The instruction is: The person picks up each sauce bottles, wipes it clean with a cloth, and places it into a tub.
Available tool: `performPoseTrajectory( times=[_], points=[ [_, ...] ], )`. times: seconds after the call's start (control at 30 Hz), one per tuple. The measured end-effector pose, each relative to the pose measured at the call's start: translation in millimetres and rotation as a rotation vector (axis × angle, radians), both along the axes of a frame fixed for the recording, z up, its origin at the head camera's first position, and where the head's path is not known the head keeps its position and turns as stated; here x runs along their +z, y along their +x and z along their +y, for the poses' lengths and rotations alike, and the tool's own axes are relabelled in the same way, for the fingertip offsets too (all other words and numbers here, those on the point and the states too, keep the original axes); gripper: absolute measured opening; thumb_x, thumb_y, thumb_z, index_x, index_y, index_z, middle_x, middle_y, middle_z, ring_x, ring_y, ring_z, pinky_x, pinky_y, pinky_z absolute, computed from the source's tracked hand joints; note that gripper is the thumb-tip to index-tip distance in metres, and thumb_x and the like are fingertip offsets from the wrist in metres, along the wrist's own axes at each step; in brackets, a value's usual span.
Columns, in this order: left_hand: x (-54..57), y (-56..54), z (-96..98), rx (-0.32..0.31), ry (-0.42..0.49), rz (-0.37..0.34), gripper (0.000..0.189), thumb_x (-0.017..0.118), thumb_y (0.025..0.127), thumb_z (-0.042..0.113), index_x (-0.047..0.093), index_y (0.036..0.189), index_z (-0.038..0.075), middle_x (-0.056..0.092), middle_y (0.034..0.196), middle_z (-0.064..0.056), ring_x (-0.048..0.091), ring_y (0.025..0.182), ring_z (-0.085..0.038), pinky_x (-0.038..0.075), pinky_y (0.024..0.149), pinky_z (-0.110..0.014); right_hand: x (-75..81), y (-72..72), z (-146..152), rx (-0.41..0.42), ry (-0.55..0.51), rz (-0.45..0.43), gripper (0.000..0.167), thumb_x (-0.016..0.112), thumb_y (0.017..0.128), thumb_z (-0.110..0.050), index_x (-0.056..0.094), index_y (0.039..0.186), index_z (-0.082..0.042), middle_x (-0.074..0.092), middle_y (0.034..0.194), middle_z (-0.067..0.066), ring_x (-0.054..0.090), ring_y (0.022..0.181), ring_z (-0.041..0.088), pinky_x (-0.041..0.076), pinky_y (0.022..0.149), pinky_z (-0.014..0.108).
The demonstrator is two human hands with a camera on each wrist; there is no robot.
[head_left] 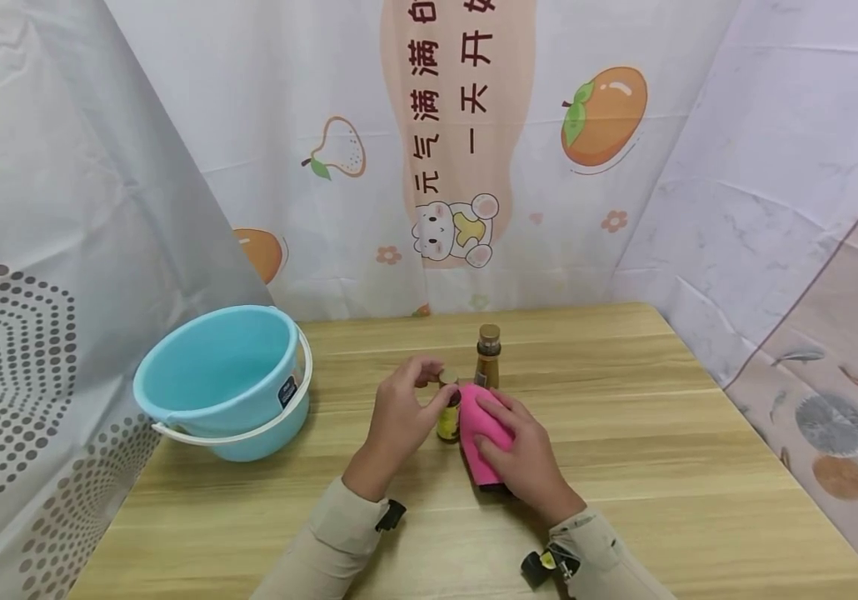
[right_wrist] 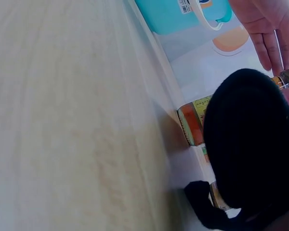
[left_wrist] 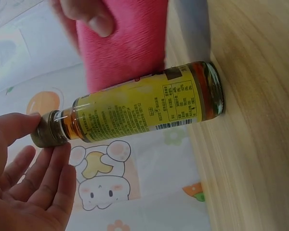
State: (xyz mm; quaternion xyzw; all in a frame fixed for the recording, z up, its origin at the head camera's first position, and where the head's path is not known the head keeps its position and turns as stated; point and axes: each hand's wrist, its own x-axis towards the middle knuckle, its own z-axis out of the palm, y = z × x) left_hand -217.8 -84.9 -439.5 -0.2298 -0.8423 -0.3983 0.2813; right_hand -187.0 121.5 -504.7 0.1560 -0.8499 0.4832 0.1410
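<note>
And here's the little glass bottle [left_wrist: 142, 108], yellow label, brownish-gold cap [left_wrist: 49, 130] on, upright on the surface [head_left: 661, 433], the left hand [head_left: 402, 408] pinching that cap! Right beside it, gripped in the right hand [head_left: 525, 450], there's the fuzzy pink pad [head_left: 476, 423], rounded at the top, its black backing [right_wrist: 250, 139] facing the right wrist.

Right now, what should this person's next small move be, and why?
Probably drawing the pink pad gently along the bottle: the right hand holds it close beside the glass, seemingly touching, while the left hand pinches the cap, which should steady it.
</note>
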Motion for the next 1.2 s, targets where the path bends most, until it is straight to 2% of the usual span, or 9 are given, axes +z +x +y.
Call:
performPoseTrajectory(
  times=[0.17,0.33,0.43,0.7,1.0,1.2],
  points=[
    [-0.4,0.6,0.2,-0.034,0.014,-0.020,0.029,0.081,0.092,0.017,0.066,0.116,0.009,0.075,0.108,-0.006,0.075,0.096,-0.019,0.063,0.086,-0.030,0.9,1.4,0.9,0.011,-0.066,0.056,0.057,0.081,0.090,-0.014,0.063,0.143,-0.022,0.050,0.156,0.010,0.055,0.137,0.031,0.058,0.101,0.042],
    [-1.2,-0.3,0.4,-0.054,0.010,-0.020,0.027,0.079,0.093,0.016,0.066,0.116,0.009,0.075,0.108,-0.005,0.076,0.097,-0.021,0.064,0.086,-0.031,0.4,1.0,1.2,0.036,-0.119,0.102,0.057,0.081,0.092,-0.016,0.062,0.145,-0.024,0.049,0.158,0.009,0.054,0.137,0.029,0.053,0.103,0.023],
    [-0.6,-0.1,0.6,-0.061,0.004,-0.023,0.027,0.078,0.094,0.016,0.065,0.117,0.009,0.076,0.109,-0.006,0.076,0.098,-0.021,0.064,0.087,-0.031,0.5,0.8,1.1,0.045,-0.131,0.107,0.057,0.081,0.092,-0.015,0.062,0.145,-0.023,0.048,0.158,0.010,0.054,0.138,0.029,0.050,0.104,0.019],
    [0.9,0.6,0.9,-0.067,0.015,-0.032,0.027,0.077,0.094,0.013,0.066,0.117,0.003,0.076,0.110,-0.010,0.076,0.098,-0.025,0.064,0.087,-0.033,1.5,0.3,1.8,0.021,-0.089,0.035,0.057,0.082,0.090,-0.013,0.064,0.143,-0.022,0.052,0.155,0.009,0.056,0.136,0.029,0.057,0.101,0.039],
    [2.7,1.7,0.5,-0.056,0.016,-0.047,0.028,0.078,0.094,0.013,0.067,0.118,0.004,0.076,0.109,-0.009,0.076,0.099,-0.021,0.064,0.088,-0.032,0.3,-1.1,2.0,-0.023,0.011,-0.110,0.056,0.080,0.088,-0.012,0.066,0.141,-0.023,0.054,0.153,0.011,0.060,0.129,0.030,0.059,0.093,0.040],
    [2.2,0.5,-0.1,-0.060,0.011,-0.055,0.027,0.078,0.094,0.013,0.067,0.117,0.005,0.076,0.109,-0.007,0.076,0.099,-0.017,0.063,0.089,-0.030,-0.9,-1.5,1.3,-0.042,0.077,-0.171,0.056,0.079,0.087,-0.013,0.066,0.141,-0.021,0.055,0.152,0.010,0.058,0.133,0.031,0.055,0.101,0.047]
  ],
)
